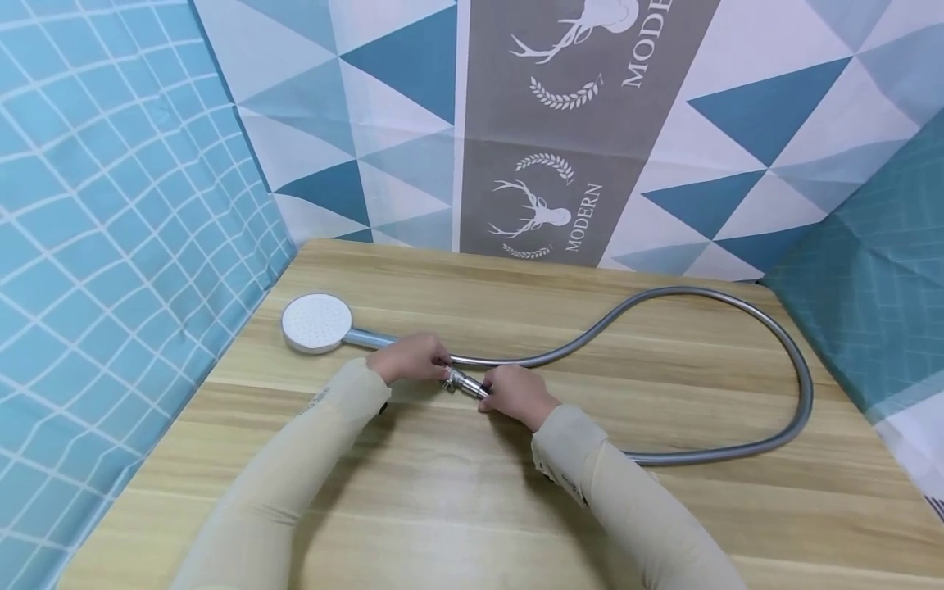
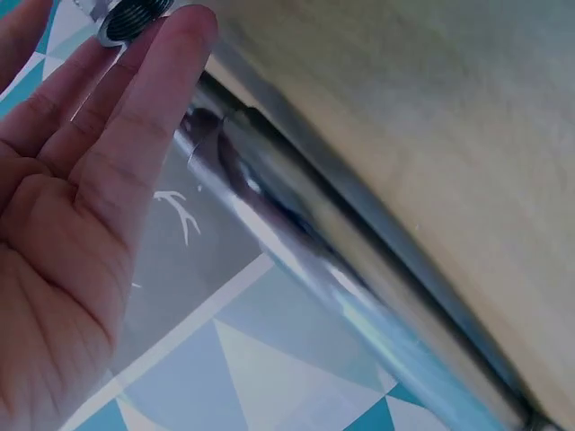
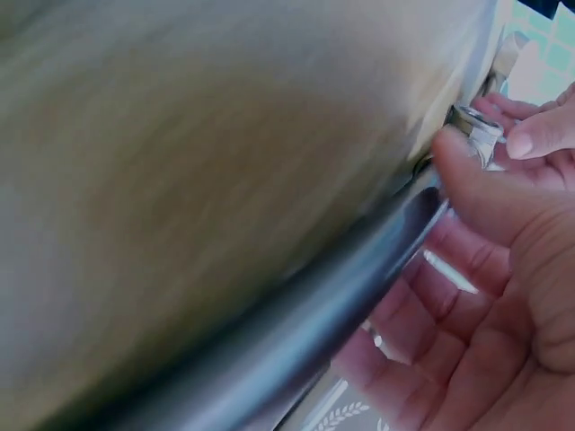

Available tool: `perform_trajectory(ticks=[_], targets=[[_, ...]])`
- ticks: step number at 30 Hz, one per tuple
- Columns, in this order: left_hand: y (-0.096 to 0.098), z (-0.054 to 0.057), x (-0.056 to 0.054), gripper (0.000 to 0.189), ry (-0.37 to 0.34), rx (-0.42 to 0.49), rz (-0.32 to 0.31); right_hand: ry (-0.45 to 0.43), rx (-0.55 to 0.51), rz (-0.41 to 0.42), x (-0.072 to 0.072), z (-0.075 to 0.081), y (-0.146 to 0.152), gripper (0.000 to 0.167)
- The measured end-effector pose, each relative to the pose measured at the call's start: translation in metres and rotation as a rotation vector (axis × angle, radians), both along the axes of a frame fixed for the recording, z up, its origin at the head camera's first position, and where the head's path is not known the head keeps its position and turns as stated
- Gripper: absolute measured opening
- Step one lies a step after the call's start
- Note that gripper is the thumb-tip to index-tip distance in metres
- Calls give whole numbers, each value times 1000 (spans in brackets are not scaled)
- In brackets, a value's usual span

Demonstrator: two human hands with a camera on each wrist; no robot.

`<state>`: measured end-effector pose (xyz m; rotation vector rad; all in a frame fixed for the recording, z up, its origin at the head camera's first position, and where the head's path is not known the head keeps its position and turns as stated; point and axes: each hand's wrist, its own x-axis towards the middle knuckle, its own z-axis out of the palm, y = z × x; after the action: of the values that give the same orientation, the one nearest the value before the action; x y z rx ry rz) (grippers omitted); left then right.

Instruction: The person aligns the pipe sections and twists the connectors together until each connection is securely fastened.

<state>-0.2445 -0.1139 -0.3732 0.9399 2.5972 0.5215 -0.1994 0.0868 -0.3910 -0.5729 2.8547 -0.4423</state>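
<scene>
My left hand pinches a small chrome fitting at the middle of the wooden table. Its threaded opening shows beside the fingertips in the left wrist view. With thumb and fingers, my right hand grips the chrome end of a grey shower hose, in line with the fitting and right up against it. A round shower head with a white face lies to the left. Its handle runs behind my left hand, and the hose's other end leads off from there.
The hose makes a wide loop over the right side of the wooden table. Blue tiled-pattern sheeting stands along the left edge, a triangle-patterned sheet along the back, and a teal sheet at the right.
</scene>
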Motion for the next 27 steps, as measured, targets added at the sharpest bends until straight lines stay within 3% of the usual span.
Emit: perform_trajectory(ticks=[4, 10, 12, 16, 19, 23, 27], targets=[[2, 2, 1, 14, 5, -4, 29, 43, -23, 16, -1, 1, 12, 25], [-3, 16, 13, 16, 93, 2, 77, 256, -88, 73, 3, 7, 29, 31], [-12, 23, 22, 22, 171, 1, 115, 357, -92, 93, 5, 9, 34, 33], [-39, 31, 42, 36, 409, -19, 194, 547, -91, 128, 6, 12, 44, 44], [-57, 34, 53, 43, 580, -34, 236, 612, -78, 152, 2, 14, 55, 50], [-74, 31, 60, 54, 687, -18, 279, 641, -57, 182, -4, 14, 78, 55], [-90, 24, 61, 60, 775, -42, 268, 697, -59, 161, -8, 10, 105, 80]])
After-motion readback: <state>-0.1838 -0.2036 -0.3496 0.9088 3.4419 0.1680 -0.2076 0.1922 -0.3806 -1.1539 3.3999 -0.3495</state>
